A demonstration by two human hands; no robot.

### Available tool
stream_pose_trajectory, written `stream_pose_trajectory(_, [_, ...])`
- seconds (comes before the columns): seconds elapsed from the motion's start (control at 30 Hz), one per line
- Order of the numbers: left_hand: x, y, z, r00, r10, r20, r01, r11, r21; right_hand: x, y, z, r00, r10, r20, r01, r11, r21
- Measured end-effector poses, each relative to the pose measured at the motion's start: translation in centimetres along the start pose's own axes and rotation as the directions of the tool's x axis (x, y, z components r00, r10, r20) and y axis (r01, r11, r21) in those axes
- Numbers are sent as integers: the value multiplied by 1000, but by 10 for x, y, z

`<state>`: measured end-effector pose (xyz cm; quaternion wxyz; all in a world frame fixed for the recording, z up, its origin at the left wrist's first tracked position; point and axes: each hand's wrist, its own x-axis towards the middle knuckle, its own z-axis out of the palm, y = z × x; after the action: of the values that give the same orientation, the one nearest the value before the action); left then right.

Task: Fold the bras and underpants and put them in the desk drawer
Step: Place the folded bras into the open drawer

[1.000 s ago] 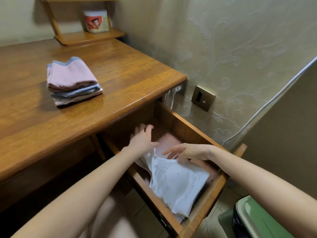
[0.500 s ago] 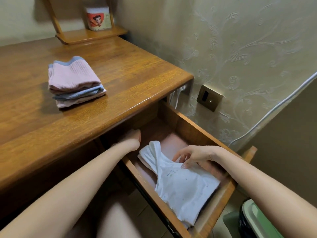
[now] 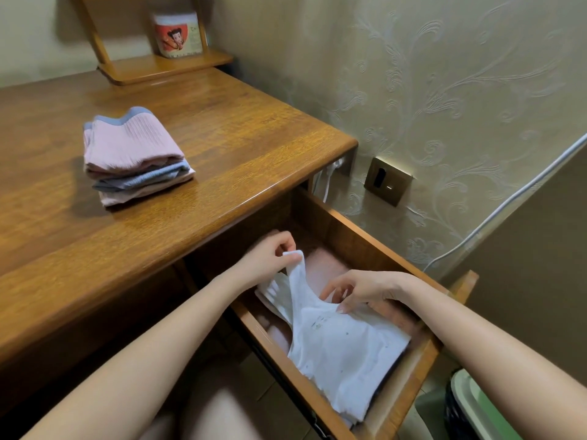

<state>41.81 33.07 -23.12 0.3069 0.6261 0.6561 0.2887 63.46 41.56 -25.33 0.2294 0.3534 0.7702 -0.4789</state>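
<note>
A white bra lies in the open wooden drawer, on top of pink garments. My left hand pinches the bra's strap end at the far side and lifts it slightly. My right hand presses its fingertips on the bra's upper middle, thumb and fingers closing on the fabric. A folded stack of pink and blue underpants rests on the desk top, apart from both hands.
A small shelf at the back of the desk holds a red-and-white printed box. A wall socket and a white cable are on the right wall. A green bin stands at the lower right.
My left hand came out from the drawer's back corner and took hold of the bra's strap end, raising it. My right hand shifted slightly onto the bra's middle.
</note>
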Motion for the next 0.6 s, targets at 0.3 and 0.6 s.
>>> stream_pose_trajectory(0.3, [-20, -25, -7, 970, -241, 14, 236, 959, 157, -1, -4, 3, 1000, -14, 6, 14, 1000, -20])
stream_pose_trajectory(0.6, [8, -23, -12, 864, -477, 163, 350, 800, 487, 8, -38, -13, 1000, 18, 17, -14, 979, -203])
